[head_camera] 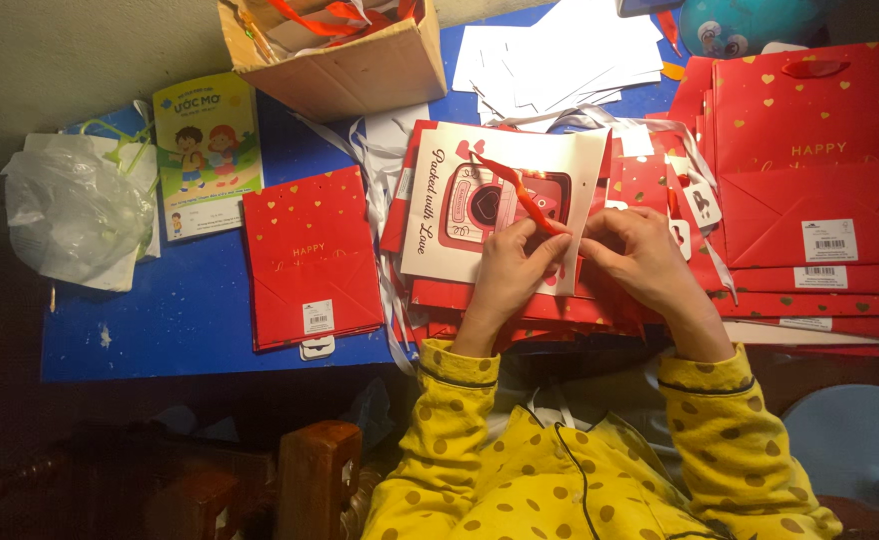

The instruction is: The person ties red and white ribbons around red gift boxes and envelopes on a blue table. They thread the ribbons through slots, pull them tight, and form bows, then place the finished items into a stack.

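A white paper gift bag (440,215) with a red printed picture lies flat on a stack of red bags, in front of me. A red ribbon handle (520,192) runs across it. My left hand (508,270) pinches the ribbon's near end at the bag's edge. My right hand (642,258) is close beside it, fingers pressed on the same edge of the bag. Both arms wear yellow dotted sleeves.
A flat red bag with gold hearts (310,258) lies left on the blue table (160,310). More red bags (820,180) are stacked at the right. A cardboard box (345,60), white sheets (560,55), a children's booklet (208,150) and a plastic bag (75,215) lie around.
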Available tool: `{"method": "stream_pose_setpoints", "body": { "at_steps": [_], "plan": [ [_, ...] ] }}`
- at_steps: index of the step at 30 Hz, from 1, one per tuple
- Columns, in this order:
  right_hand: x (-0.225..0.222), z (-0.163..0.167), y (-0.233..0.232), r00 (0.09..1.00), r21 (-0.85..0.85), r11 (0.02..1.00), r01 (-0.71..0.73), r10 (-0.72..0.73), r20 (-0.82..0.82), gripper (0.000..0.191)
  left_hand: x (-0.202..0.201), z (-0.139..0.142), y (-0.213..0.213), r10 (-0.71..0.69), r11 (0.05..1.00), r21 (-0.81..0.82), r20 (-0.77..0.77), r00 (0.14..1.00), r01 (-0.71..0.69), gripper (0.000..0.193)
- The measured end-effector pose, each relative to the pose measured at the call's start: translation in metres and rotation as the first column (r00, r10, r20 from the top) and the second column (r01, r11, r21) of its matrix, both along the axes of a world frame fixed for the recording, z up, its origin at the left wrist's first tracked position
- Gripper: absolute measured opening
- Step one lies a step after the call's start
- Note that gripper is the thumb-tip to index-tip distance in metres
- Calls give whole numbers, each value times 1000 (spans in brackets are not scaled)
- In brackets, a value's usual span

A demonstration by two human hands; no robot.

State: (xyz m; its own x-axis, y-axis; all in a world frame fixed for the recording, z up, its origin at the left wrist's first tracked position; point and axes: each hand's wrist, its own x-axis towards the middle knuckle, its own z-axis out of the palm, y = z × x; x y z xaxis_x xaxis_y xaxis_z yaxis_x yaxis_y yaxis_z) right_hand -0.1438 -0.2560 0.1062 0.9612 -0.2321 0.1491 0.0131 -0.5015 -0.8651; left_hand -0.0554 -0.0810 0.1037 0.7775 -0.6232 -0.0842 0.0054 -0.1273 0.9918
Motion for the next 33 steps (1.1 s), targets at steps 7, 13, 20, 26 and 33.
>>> {"method": "stream_pose_setpoints", "body": {
  "at_steps": [7,13,20,26,33],
  "plan": [
    [0,4,1,1000,11,1000,6,-6,-26,15,-1,-1,1,16,1000,0,4,1000,-16,18],
    [0,4,1,999,10,1000,5,-5,-46,14,-1,-1,1,12,1000,-10,11,1000,-12,20],
    [0,3,2,1000,-18,1000,13,-13,-16,14,0,-8,1,30,999,-27,-22,999,-31,20],
    [-1,3,1,999,-23,999,30,-31,-41,14,3,-7,-1,43,997,-60,-79,996,-48,19],
    [-1,0,0,1000,-15,1000,5,-5,-7,14,1,7,4,-68,997,-22,63,996,70,25]
  ]
}}
